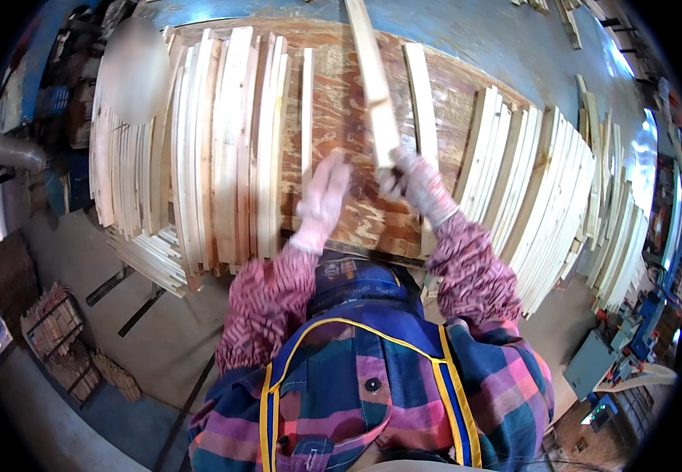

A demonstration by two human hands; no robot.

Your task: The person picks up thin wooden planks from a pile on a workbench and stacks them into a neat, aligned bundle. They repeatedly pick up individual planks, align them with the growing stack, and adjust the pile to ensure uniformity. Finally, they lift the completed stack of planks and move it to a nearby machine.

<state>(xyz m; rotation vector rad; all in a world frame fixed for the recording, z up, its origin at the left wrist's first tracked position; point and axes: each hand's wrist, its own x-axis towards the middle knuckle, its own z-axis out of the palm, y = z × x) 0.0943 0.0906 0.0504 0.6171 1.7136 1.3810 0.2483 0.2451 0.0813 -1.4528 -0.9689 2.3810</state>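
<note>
Handling is judged partway, the right grip (419,185) holding a slat (371,79) by its near end over the bench (337,86), the left grip (323,197) wide and apparently empty, two loose slats (421,102) lying between the left row (231,141) and right row (541,181), the number remaining indeterminable

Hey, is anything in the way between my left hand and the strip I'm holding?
Nothing visible. Between your left hand and the strip in your right hand there is only bare board; no other strip lies between them.
</note>
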